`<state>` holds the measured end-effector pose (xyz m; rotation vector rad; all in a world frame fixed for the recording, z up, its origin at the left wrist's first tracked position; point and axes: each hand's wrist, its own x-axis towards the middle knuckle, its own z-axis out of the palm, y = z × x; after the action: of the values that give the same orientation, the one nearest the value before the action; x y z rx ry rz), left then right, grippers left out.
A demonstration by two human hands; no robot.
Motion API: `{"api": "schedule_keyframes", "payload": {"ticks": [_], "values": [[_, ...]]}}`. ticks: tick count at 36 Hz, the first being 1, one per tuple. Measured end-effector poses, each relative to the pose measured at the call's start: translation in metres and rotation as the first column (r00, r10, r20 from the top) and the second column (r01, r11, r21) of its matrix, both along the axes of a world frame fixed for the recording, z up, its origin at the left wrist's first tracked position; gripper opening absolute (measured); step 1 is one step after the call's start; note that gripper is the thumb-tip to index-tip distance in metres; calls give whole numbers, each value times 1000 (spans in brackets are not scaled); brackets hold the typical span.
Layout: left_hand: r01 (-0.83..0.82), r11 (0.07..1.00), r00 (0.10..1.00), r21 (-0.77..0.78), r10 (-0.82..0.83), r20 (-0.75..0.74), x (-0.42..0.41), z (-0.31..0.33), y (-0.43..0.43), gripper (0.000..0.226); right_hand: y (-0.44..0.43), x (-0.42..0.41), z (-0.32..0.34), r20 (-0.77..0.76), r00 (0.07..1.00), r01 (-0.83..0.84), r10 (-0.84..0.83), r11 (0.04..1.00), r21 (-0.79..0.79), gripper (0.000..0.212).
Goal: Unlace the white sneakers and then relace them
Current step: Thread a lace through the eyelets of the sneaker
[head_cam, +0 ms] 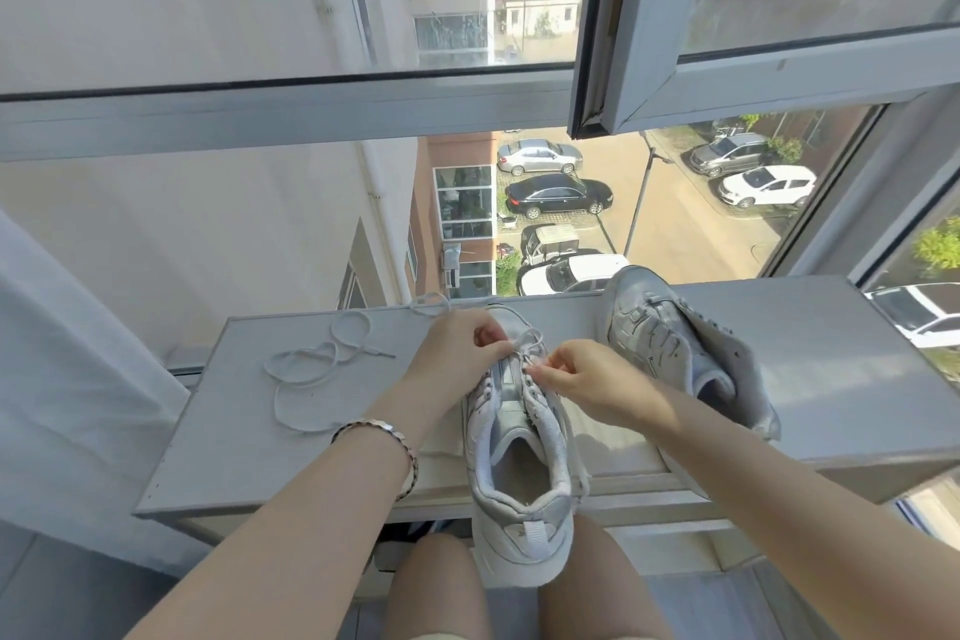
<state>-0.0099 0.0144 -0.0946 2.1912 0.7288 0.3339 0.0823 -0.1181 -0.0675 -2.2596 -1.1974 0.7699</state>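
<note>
1. While one loose lace (pixel 311 369) lies on the sill (pixel 831 379), your left hand (pixel 457 353) pinches the middle sneaker's lace (pixel 530 339).
2. Your right hand (pixel 587 377) pinches that sneaker (pixel 519 457) at its eyelets.
3. One second sneaker (pixel 675 343) lies rightmost.

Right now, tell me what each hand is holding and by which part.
Both hands pinch the lace of the near sneaker by the eyelets near the toe: left hand at one strand, right hand fingers at another. The loose lace lies unheld.
</note>
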Motion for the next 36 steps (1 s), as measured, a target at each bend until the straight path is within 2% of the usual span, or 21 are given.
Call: {"api": "schedule_keyframes", "payload": {"ticks": [4, 8, 10, 12, 14, 17, 21, 25, 28, 30, 33, 36], "values": [[0, 996, 1000, 90, 0, 10, 1, -5, -2, 12, 0, 0, 1, 90, 995, -34, 33, 999, 15, 41], [-4, 989, 1000, 147, 4, -1, 3, -9, -3, 13, -5, -4, 1, 146, 989, -17, -7, 986, 164, 28], [-13, 989, 1000, 150, 14, 0, 3, -12, -2, 14, -9, -7, 3, 116, 993, -18, -12, 968, 252, 20], [-23, 987, 1000, 157, 23, 3, 3, -14, -1, 15, -16, -11, 4, 22, 1000, -8, 0, 933, 360, 20], [-25, 986, 1000, 164, 23, 14, 2, -14, -1, 12, -23, -16, 2, -82, 997, 41, -2, 879, 476, 17], [-18, 983, 999, 180, 12, 35, 1, -14, -3, 9, -33, -17, -8, -140, 990, 108, -34, 816, 568, 18], [-26, 994, 998, 102, 20, 53, -1, -10, -4, 11, -31, -6, -14, -238, 967, 195, -91, 866, 460, 17], [20, 1000, 999, -19, -21, -46, -4, 4, 4, 9, -17, -9, -8, -334, 923, 309, -189, 883, 354, 11], [86, 996, 989, 15, -84, -121, -8, 14, 14, 15, -6, -12, -1, -173, 968, 219, -184, 952, 214, 37], [151, 987, 972, 60, -137, -191, -9, 19, 20, 14, 3, -13, 3, -47, 988, 150, -146, 983, 103, 46], [246, 963, 934, 110, -205, -294, -9, 23, 27, 12, 15, -12, 3, 29, 993, 114, -113, 992, -52, 45], [317, 942, 908, 110, -268, -323, -9, 25, 32, 8, 19, -11, 0, -46, 989, 139, -142, 988, -63, 30]]}}
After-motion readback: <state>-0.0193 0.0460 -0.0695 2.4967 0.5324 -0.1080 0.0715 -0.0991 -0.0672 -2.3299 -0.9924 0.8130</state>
